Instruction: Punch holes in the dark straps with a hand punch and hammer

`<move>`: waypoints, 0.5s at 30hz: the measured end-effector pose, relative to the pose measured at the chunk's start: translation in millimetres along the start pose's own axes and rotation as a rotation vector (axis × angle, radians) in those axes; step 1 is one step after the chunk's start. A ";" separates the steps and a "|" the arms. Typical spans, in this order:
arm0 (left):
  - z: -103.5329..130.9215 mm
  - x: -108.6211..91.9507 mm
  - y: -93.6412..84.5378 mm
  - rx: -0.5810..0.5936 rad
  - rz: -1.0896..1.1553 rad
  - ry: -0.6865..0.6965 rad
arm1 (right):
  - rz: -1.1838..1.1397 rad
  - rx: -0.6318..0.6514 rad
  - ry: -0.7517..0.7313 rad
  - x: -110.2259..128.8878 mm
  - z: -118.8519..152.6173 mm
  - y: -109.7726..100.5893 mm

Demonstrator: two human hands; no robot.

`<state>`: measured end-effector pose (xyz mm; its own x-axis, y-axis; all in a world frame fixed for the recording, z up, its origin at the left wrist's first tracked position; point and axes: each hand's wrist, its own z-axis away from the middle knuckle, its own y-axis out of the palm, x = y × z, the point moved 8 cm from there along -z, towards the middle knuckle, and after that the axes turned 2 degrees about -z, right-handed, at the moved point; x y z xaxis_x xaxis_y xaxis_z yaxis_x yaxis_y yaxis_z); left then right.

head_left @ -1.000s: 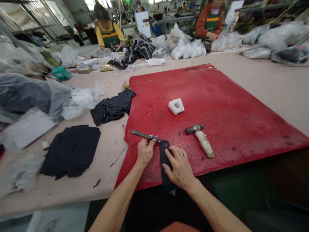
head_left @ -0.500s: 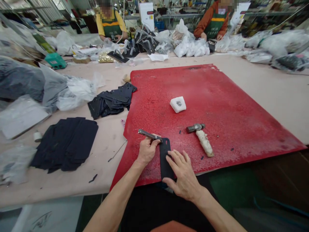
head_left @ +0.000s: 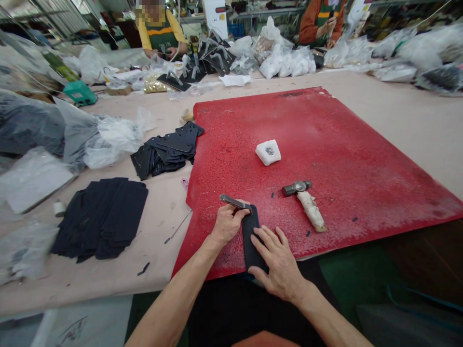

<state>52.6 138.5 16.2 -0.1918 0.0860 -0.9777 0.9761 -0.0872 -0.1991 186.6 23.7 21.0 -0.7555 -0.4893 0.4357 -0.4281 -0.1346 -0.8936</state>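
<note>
Now, metal tool [head_left: 234, 201], farther over black strip [head_left: 249, 236]

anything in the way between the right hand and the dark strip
Nothing visible: the right hand rests directly on the dark strip. The left hand holds the metal tool at the strip's far end, beyond the right hand's fingers.

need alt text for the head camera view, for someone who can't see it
A person's left hand holds a metal tool at the top end of a dark strip, which the right hand presses on a red mat. A hammer and a white block lie on the mat.
</note>
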 end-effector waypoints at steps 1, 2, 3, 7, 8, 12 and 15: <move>-0.6 -0.7 1.6 0.006 -0.008 0.004 | -0.004 0.001 0.002 0.1 -0.2 -0.3; -1.1 -1.2 2.8 0.011 -0.020 0.008 | -0.006 0.002 0.004 0.1 -0.3 -0.6; -1.5 -1.6 3.5 0.012 -0.035 0.011 | -0.010 0.001 0.004 0.2 -0.4 -0.9; -2.0 -2.3 2.8 -0.005 -0.099 0.016 | -0.028 -0.010 -0.003 -0.8 0.0 -1.9; -1.9 -2.5 2.5 -0.010 -0.111 0.018 | -0.032 -0.009 -0.004 -1.2 0.2 -1.6; -2.2 -2.9 0.3 -0.045 -0.102 0.001 | -0.046 -0.014 -0.002 -2.9 1.0 -1.2; -4.9 -3.8 -2.9 -0.061 -0.098 -0.047 | -0.061 -0.024 -0.001 -3.3 0.9 -1.6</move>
<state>51.0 143.3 20.8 -0.2898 0.0446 -0.9561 0.9566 -0.0196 -0.2908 190.2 24.8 20.9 -0.7274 -0.4814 0.4890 -0.4849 -0.1437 -0.8627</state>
